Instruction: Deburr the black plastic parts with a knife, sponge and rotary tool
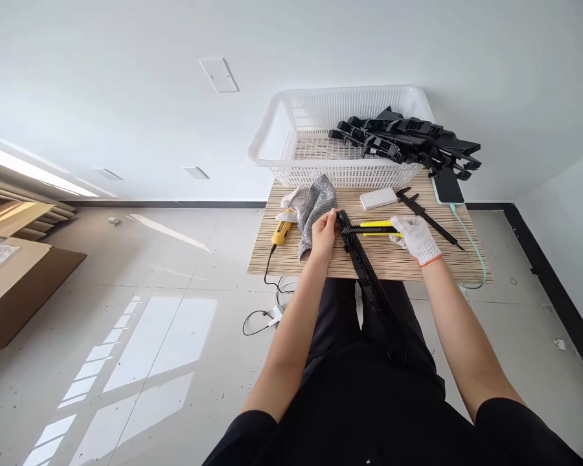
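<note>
While the bare left hand [324,231] pinches the upper end of the long black plastic strip [364,272], its fingers are closed around the part just where it meets the table's middle; the rest of the strip runs back from that grip, off the near edge of the small wooden table [320,262] and down over the lap. The gloved right hand [416,237] is closed on a yellow utility knife [376,228], whose dark blade end reaches across to the strip right beside the left fingertips. Whether the blade actually touches the plastic is too small to tell.

Judging from this, trimming the strip's edge is the work in hand. To do it well, the blade should travel away from the bare fingers, with light strokes, and the left hand should hold the strip flat against the tabletop so it cannot twist.

Just outside the left hand lie a grey glove [315,208] and a yellow rotary tool [282,230]. Beyond the knife hand sit a white block [377,198], black calipers [425,215] and a phone [447,186]. Farther off, a white basket [291,133] carries more black strips [408,139] across its rim.
</note>
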{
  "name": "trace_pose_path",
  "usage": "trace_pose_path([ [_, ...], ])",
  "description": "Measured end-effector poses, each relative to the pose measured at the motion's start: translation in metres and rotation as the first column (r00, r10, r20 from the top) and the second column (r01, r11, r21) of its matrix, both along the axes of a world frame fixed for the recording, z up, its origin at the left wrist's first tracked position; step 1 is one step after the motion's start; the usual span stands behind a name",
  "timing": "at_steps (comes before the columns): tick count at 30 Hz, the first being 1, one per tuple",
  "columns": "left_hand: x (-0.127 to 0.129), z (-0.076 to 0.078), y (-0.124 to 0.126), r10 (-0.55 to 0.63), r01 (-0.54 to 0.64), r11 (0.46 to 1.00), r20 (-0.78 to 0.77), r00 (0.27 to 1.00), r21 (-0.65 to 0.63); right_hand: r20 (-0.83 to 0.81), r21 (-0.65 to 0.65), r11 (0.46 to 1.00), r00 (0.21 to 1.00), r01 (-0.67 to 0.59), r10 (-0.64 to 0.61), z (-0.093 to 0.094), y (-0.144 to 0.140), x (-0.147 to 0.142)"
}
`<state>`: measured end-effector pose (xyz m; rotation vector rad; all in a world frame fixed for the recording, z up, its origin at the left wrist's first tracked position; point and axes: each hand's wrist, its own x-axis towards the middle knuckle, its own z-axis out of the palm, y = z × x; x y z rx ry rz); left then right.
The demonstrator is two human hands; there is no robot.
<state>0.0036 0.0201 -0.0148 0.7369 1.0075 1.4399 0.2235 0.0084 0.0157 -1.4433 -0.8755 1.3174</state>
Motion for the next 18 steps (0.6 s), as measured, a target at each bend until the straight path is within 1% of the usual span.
trace_pose_path([
  [4,-0.0005,0.0013,-0.0007,0.012,-0.012,1.0,0.009,1.0,-0.003,-0.008,0.005,0.999,0.999,0.04,-0.04,-0.0036,0.0016,0.0023],
  [8,-0.0017,-0.001,0.0,0.015,-0.015,1.0,0.02,1.0,0.005,0.001,0.003,1.0,1.0,-0.013,0.013,-0.0056,0.0019,0.0042],
  [11,-0.0021,-0.004,0.0013,0.017,-0.018,0.999,0.024,1.0,0.027,-0.021,0.015,0.998,0.997,0.068,-0.068,-0.0059,0.0015,0.0053],
  [12,-0.0021,-0.0048,0.0017,0.02,-0.02,0.999,0.021,1.0,0.03,-0.026,0.012,0.997,0.997,0.075,-0.075,-0.006,0.0014,0.0057],
  [15,-0.002,-0.0057,0.0022,0.026,-0.026,0.999,0.01,1.0,0.026,-0.009,-0.002,1.0,1.0,-0.004,0.004,-0.0061,0.0008,0.0067],
  [16,-0.0019,-0.0056,0.0022,0.028,-0.028,0.999,0.008,1.0,0.025,-0.001,-0.003,1.0,1.0,-0.002,0.002,-0.0059,0.0006,0.0068],
  [18,-0.0017,-0.005,0.0021,0.03,-0.03,0.999,0.009,1.0,0.022,0.006,0.01,0.999,0.999,0.041,-0.041,-0.0052,0.0,0.0068],
])
